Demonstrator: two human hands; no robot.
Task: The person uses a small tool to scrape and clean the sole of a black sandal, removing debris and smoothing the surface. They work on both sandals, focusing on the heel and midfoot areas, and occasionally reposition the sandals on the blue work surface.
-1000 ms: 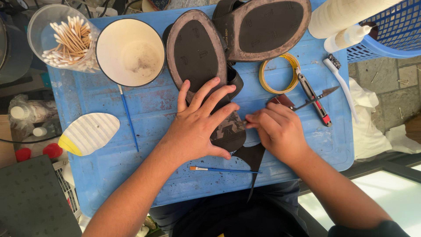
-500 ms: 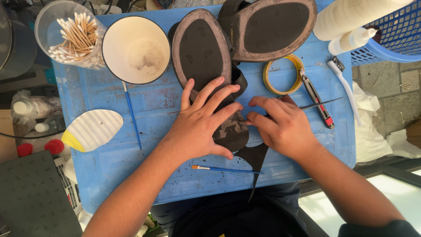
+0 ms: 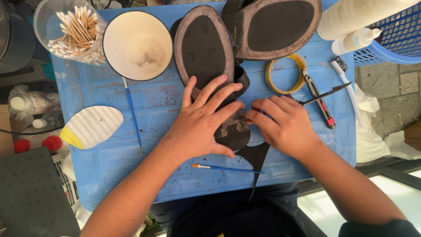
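Hands: left hand (image 3: 206,120) spread flat, palm down on the shoe heel; right hand (image 3: 285,125) curled, fingertips pressing the dark patch (image 3: 234,131) at the heel edge.
Shoe (image 3: 206,52): sole up on the blue worktop (image 3: 149,105), second shoe (image 3: 274,26) overlapping its toe.
Risk: patch could slide or lift at its edge if pressure is uneven.
Risk: scissors (image 3: 322,94) lie just beside the right knuckles; a nick is possible.

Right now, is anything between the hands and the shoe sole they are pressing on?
Nothing visible is. The left hand lies flat on the dark sole, fingers spread across its heel end. The right hand presses its fingertips on the same patch beside it. The tape roll and scissors lie off to the right.
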